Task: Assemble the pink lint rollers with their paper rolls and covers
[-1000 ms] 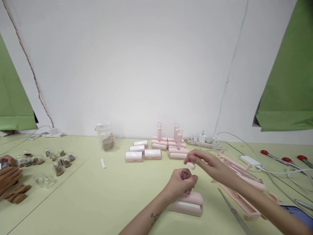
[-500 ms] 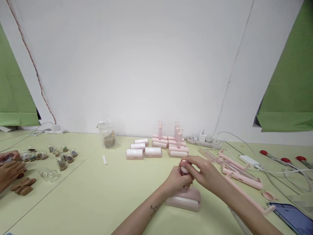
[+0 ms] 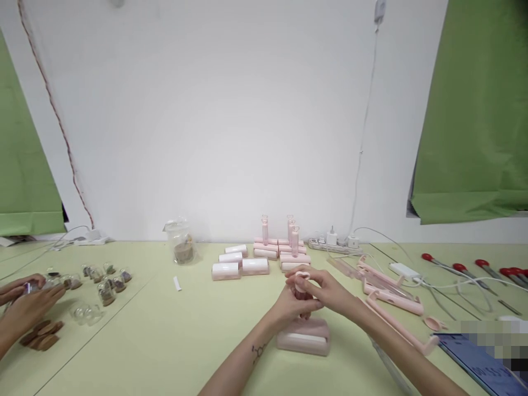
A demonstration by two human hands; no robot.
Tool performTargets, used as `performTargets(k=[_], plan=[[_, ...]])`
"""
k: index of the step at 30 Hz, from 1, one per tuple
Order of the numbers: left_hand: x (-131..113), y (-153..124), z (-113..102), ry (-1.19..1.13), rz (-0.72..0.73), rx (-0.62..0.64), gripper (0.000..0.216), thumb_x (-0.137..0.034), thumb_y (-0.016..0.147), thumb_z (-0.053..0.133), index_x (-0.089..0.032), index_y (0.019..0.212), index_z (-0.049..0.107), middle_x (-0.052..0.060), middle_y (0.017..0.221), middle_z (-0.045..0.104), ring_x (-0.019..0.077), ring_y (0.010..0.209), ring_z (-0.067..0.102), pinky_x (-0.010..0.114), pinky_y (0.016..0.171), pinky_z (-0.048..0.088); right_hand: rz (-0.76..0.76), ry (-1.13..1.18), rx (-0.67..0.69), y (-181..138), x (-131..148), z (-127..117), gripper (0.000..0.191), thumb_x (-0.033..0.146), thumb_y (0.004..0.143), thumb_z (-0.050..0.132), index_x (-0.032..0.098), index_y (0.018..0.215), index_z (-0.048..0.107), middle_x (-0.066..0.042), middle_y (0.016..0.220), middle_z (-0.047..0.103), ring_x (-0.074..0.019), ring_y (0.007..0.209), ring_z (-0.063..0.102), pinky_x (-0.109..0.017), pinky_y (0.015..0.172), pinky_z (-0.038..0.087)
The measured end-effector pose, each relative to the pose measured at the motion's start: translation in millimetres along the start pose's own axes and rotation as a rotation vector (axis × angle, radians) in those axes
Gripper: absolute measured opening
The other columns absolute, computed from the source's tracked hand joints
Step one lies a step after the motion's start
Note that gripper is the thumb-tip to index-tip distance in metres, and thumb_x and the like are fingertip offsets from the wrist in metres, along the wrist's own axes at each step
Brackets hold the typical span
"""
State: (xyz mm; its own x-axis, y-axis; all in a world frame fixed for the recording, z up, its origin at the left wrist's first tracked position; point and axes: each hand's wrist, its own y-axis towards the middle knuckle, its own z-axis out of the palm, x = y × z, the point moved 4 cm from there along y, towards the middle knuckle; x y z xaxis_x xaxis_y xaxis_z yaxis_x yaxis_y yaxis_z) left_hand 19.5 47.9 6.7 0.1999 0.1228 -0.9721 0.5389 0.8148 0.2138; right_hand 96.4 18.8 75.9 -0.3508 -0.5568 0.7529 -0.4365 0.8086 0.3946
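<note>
My left hand [image 3: 291,307] is wrapped round a small pink tube that stands above a pink and white case [image 3: 304,336] on the table. My right hand [image 3: 325,291] meets it from the right, its fingers pinching a pale pink heart-shaped cap [image 3: 303,274] on top of the tube. Both hands are closed and touch each other. The tube's body is mostly hidden by my fingers.
Pink and white cases [image 3: 243,261] and upright pink tubes [image 3: 292,235] stand at the back. Long pink parts [image 3: 390,297], cables, a power strip [image 3: 332,246] and red-tipped tools [image 3: 457,268] lie right. A co-worker's hands [image 3: 25,308] work by small glass jars [image 3: 103,278] at the left.
My right hand came in from the right with the cap and set it on the tube in my left hand. The view has tilted up slightly.
</note>
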Motion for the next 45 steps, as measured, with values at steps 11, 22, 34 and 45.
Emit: performTargets(k=[11,22,34,45], plan=[[-3.7,1.3,15.4,-0.147,-0.006,-0.326,0.048,-0.068,0.067,0.037,-0.021,0.054,0.03,-0.012,0.028,0.021,0.0035,0.024,0.015,0.018,0.027,0.012,0.094,0.196,-0.06,-0.9,-21.0,15.6,0.042,0.052,0.08,0.038,0.016,0.079,0.06,-0.001,0.06,0.058,-0.0116,0.04,0.052,-0.023,0.038,0.043],[2.6,-4.9,8.9,-0.103,0.041,-0.106,0.057,-0.072,0.048,0.053,-0.016,0.047,0.044,-0.008,0.031,0.03,0.0038,0.027,0.028,0.018,0.031,0.023,0.274,-0.033,-0.029,-49.5,-57.1,32.4,0.072,0.039,0.071,0.054,0.025,0.131,0.016,-0.007,0.111,0.05,-0.0216,0.094,0.052,-0.033,0.079,0.043],[-19.2,-39.3,-166.4,0.477,0.224,-1.05,0.052,-0.038,0.071,0.048,-0.018,0.112,0.025,0.012,0.119,0.034,0.0234,0.12,0.027,0.038,0.101,0.018,0.275,-0.668,-0.116,6.4,-106.1,7.0,0.033,0.036,0.069,0.054,0.024,0.1,0.052,-0.006,0.103,0.051,-0.0253,0.097,0.046,-0.033,0.079,0.037],[20.9,-49.8,-240.0,0.711,-0.063,-0.966,0.076,-0.029,0.048,0.071,-0.011,0.112,0.033,0.017,0.114,0.046,0.03,0.111,0.042,0.037,0.089,0.035,0.277,-0.713,-0.355,33.7,-149.4,-9.3,0.044,0.031,0.068,0.052,0.013,0.106,0.038,-0.017,0.107,0.047,-0.0314,0.102,0.045,-0.038,0.081,0.037]])
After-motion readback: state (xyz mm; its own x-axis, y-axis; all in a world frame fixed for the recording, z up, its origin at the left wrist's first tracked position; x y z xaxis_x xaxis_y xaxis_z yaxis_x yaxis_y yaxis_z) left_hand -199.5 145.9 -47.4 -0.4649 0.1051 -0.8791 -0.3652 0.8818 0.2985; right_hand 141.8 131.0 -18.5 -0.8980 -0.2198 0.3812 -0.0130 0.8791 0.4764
